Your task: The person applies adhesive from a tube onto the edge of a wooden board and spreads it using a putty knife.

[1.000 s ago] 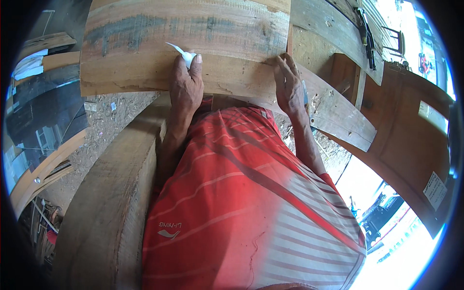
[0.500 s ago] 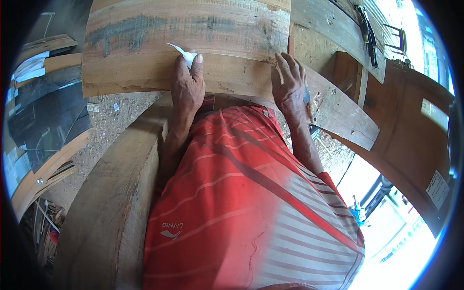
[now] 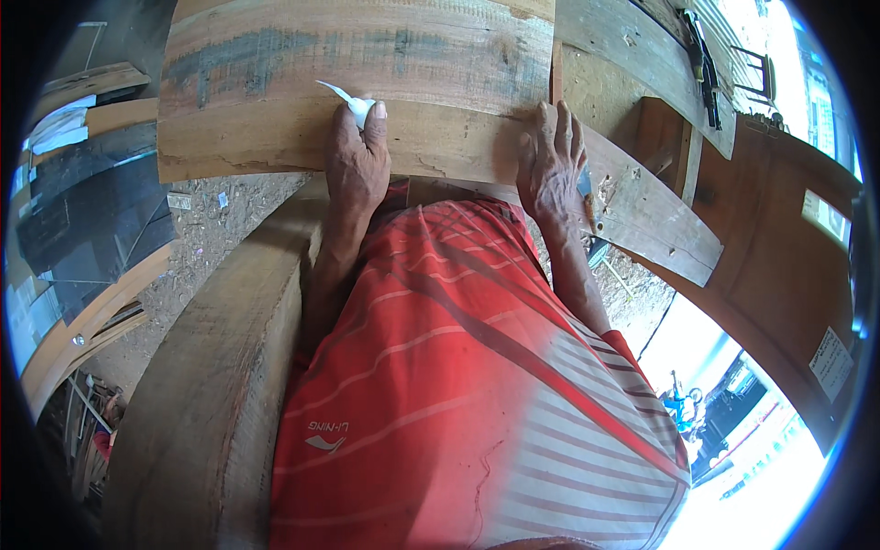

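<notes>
1 small white pointy-tipped thing [image 3: 360, 108] pinched in the left hand [image 3: 357, 174], over the near part of a wide wooden board [image 3: 412, 73], plus a loosely spread right hand [image 3: 555, 183] by the board's near right corner, can't tell if touching it

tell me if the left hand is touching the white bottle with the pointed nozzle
Touching: the head view shows the left hand gripping the white bottle between thumb and fingers.
</notes>
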### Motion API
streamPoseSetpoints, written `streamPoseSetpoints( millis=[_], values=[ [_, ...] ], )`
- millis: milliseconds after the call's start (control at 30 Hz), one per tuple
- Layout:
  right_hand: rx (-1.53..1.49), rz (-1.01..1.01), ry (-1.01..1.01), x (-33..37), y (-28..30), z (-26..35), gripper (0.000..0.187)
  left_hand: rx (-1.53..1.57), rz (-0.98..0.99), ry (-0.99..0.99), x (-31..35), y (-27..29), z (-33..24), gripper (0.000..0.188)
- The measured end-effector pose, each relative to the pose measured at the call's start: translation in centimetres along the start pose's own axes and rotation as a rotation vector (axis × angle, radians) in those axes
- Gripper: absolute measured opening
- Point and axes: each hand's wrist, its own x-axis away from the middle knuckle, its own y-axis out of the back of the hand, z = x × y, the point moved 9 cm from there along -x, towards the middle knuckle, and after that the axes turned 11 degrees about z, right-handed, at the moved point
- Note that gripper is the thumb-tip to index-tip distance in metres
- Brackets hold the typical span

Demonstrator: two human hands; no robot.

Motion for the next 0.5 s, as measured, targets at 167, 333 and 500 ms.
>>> streamPoseSetpoints(
  millis=[167,333,500],
  values=[
    [-0.014,0.038,0.021,-0.1,0.1,1.0,0.056,-0.048,-0.008,-0.01,0.0,0.0,0.5,0.035],
    [-0.035,0.009,-0.005,0.2,0.2,0.6,0.056,-0.02,0.004,0.016,0.0,-0.1,0.3,0.036],
    [-0.026,0.032,0.051,0.1,-0.5,1.7,0.057,-0.031,-0.01,0.022,0.1,-0.1,0.7,0.036]
  ],
)
